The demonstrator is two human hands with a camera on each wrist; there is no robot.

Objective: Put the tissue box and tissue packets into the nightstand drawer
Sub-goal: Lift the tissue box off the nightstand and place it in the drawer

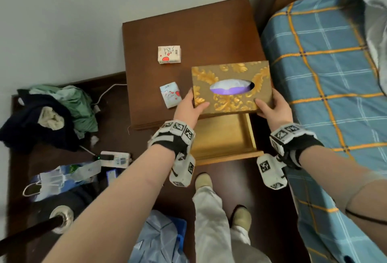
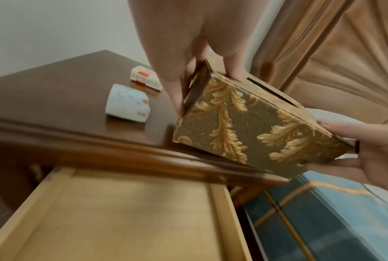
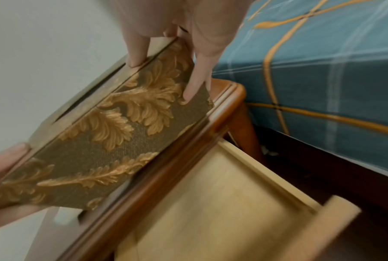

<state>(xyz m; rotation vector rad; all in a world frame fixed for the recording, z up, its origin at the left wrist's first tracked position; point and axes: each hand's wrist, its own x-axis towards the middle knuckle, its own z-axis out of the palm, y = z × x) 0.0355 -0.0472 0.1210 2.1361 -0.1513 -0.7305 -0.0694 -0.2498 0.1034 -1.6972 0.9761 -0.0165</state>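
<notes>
A brown tissue box (image 1: 231, 68) with gold leaf relief and an oval slot showing white tissue is held over the nightstand's front edge, above the open drawer (image 1: 222, 137). My left hand (image 1: 189, 108) grips its left end and my right hand (image 1: 272, 108) grips its right end. From the left wrist view the box (image 2: 244, 127) tilts off the nightstand top. The right wrist view shows the box (image 3: 112, 127) above the drawer (image 3: 222, 203). Two tissue packets lie on the nightstand top (image 1: 199, 32): a white one with red marks (image 1: 169, 54) and a pale blue one (image 1: 170, 94).
A bed with a blue plaid cover (image 1: 326, 74) stands right of the nightstand. On the dark floor at left lie a clothes pile (image 1: 48, 114), a power strip (image 1: 114, 159) and bags (image 1: 62, 179). A pole base (image 1: 61, 218) stands lower left. My feet (image 1: 204, 181) are below the drawer.
</notes>
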